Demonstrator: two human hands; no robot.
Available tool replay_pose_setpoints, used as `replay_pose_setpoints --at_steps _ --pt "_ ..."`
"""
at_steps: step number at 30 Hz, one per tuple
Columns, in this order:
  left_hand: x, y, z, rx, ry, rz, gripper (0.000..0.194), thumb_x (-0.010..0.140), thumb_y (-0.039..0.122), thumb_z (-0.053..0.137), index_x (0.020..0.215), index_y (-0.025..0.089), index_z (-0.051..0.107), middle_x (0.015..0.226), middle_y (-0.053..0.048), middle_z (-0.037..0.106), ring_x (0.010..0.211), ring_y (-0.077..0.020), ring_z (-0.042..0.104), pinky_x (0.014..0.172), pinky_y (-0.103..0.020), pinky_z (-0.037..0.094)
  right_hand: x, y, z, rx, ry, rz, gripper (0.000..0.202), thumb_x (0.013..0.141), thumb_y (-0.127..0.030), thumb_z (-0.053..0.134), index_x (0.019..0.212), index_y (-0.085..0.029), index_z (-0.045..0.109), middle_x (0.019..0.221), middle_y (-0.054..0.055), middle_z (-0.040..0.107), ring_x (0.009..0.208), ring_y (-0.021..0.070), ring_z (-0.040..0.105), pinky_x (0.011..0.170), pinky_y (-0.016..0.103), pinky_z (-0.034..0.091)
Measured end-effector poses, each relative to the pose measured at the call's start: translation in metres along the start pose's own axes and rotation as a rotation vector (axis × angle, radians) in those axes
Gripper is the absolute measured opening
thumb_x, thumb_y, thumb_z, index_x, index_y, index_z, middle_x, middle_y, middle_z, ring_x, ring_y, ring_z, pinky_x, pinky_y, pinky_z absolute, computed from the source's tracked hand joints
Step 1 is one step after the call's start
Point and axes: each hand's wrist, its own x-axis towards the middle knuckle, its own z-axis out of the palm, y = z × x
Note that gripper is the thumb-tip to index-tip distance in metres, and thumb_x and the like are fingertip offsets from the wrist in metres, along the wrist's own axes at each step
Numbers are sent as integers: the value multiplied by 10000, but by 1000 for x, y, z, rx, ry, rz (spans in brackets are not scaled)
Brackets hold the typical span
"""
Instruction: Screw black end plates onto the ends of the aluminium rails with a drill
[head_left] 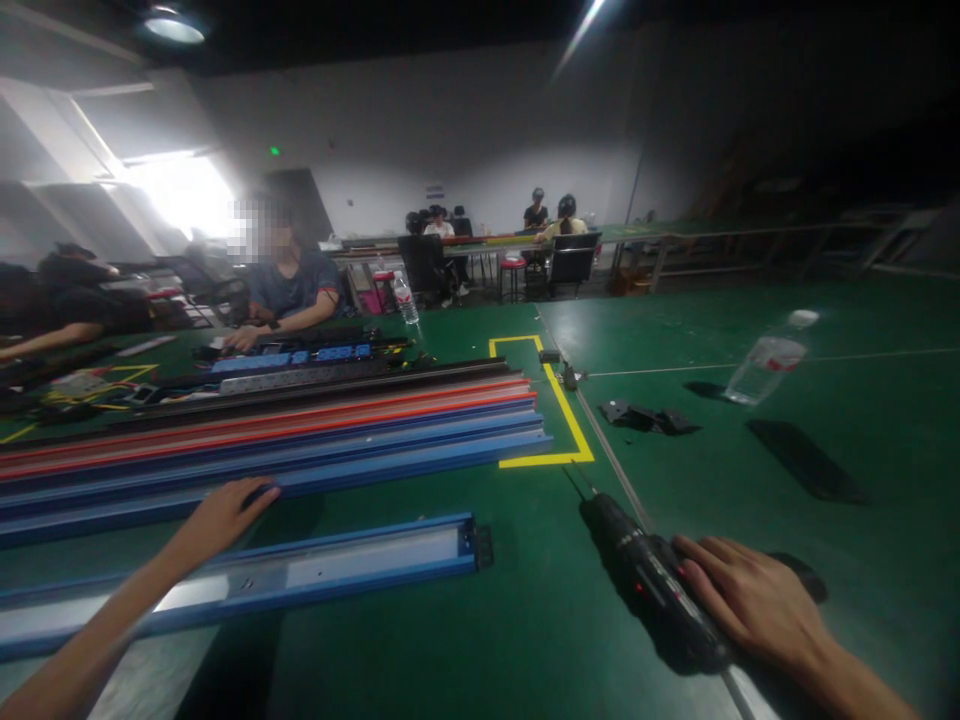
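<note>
My left hand [227,515] is at the near edge of a blue metal channel [420,455], the closest of several long channels lying side by side. Its fingers are stretched out, with the thumb apart; whether they touch the channel I cannot tell. Below that hand lies a separate blue channel [360,560] with a pale inside and a black end piece [484,547]. At the right, my right hand [757,595] is wrapped round the grip of a black power screwdriver [660,585], which lies on its side with its bit pointing away to the left.
Yellow tape [570,410] marks a corner on the green table [525,640]. Beyond it are small black parts [649,417], a water bottle [769,360] and a dark flat object [806,460]. A person [296,285] works across the table beside blue-topped strips [292,358] and another bottle [405,298].
</note>
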Motion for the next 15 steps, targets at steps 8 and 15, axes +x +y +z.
replay_pose_setpoints --at_steps 8,15 --pt "-1 -62 0 35 -41 18 707 881 731 280 1149 197 658 1168 -64 736 1122 -263 676 1065 -434 480 -6 55 1 -130 78 24 467 1000 -323 333 1102 -154 756 906 142 799 790 274 766 648 352 633" --pt "-7 -102 1 92 -74 -27 797 826 703 267 1185 121 676 1243 -163 700 1180 -316 649 1105 -455 444 -6 86 9 31 98 58 374 978 -324 432 1099 -262 780 975 113 806 854 311 771 687 373 654"
